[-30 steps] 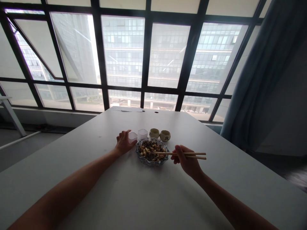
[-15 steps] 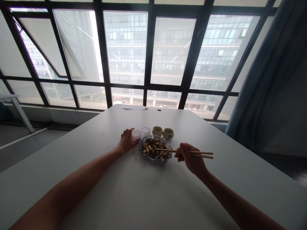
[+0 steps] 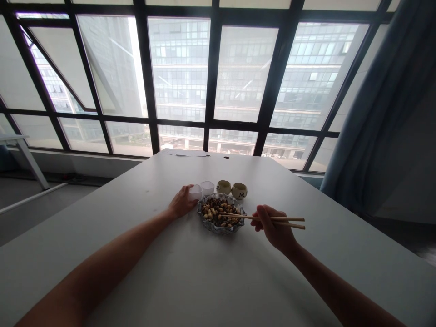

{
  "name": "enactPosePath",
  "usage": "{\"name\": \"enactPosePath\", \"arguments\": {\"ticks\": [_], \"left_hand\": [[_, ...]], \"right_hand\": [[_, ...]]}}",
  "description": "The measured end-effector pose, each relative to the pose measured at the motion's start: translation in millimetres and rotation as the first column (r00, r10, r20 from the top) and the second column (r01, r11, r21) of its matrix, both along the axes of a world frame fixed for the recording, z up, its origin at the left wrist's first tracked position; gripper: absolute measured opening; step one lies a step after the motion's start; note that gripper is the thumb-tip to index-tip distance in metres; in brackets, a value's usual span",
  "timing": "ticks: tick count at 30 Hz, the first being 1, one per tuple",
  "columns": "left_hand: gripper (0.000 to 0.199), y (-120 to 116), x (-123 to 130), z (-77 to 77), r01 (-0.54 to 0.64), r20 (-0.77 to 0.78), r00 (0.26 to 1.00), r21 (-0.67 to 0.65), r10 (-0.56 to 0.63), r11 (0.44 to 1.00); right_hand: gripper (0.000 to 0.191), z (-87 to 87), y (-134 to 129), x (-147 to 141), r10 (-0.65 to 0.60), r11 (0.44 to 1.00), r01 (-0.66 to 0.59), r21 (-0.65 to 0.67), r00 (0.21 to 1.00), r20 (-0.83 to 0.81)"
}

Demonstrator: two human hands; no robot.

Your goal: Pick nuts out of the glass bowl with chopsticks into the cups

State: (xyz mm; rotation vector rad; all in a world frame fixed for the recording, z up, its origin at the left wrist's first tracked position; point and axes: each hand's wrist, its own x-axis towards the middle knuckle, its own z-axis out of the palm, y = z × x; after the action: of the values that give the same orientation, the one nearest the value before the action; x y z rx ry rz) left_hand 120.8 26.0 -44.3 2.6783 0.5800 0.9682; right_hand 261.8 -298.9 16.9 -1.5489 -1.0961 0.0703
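My right hand (image 3: pixel 273 224) grips a pair of wooden chopsticks (image 3: pixel 250 217), whose tips reach in among the nuts. Peanuts and other nuts or seeds (image 3: pixel 211 211) fill a scalloped glass bowl (image 3: pixel 222 230) on the table. At the bowl's upper left, my left hand (image 3: pixel 181 202) is closed around the left side of a small translucent plastic cup (image 3: pixel 196 192); some of its fingers are hidden. A second translucent cup (image 3: pixel 207 187) stands right beside that one. Whether a nut is caught between the chopstick tips is too small to tell.
Two small cream teacups with dark characters, the left one (image 3: pixel 224 186) and the right one (image 3: pixel 239 191), stand just behind the bowl. Paper (image 3: pixel 187 153) lies at the far end of the white table (image 3: pixel 211 281). A blue curtain (image 3: pixel 364 118) hangs at the right.
My right hand has shifted slightly right and down, with the chopstick tips still in the bowl. My left hand's thumb and fingers have drawn in around the plastic cup.
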Motion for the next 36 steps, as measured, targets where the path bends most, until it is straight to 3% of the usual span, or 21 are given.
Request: {"name": "enactPosePath", "arguments": {"ticks": [13, 22, 29, 36], "left_hand": [[0.065, -4, -1, 4.6, 0.022, 0.027, 0.999, -0.006, -0.022, 1.000], [0.066, -12, -3, 12.0, -0.054, -0.037, 0.998, 0.046, 0.056, 0.997], [0.056, -13, -3, 13.7, -0.128, -0.016, 0.991, 0.087, 0.129, 0.988], [0.056, -11, -3, 12.5, -0.071, 0.019, 0.997, 0.109, 0.069, 0.992]], "right_hand": [[0.054, 8.6, -3, -9, 0.045, 0.998, -0.040, -0.039, 0.987, 0.153], [0.051, 9.5, -3, -10, 0.055, 0.998, -0.054, -0.010, 0.985, 0.165], [0.046, 6.2, 0, -11, 0.052, 0.998, -0.055, 0.011, 0.979, 0.200], [0.048, 0.4, 2, -12, 0.050, 0.997, -0.056, 0.053, 0.992, 0.114]]}}
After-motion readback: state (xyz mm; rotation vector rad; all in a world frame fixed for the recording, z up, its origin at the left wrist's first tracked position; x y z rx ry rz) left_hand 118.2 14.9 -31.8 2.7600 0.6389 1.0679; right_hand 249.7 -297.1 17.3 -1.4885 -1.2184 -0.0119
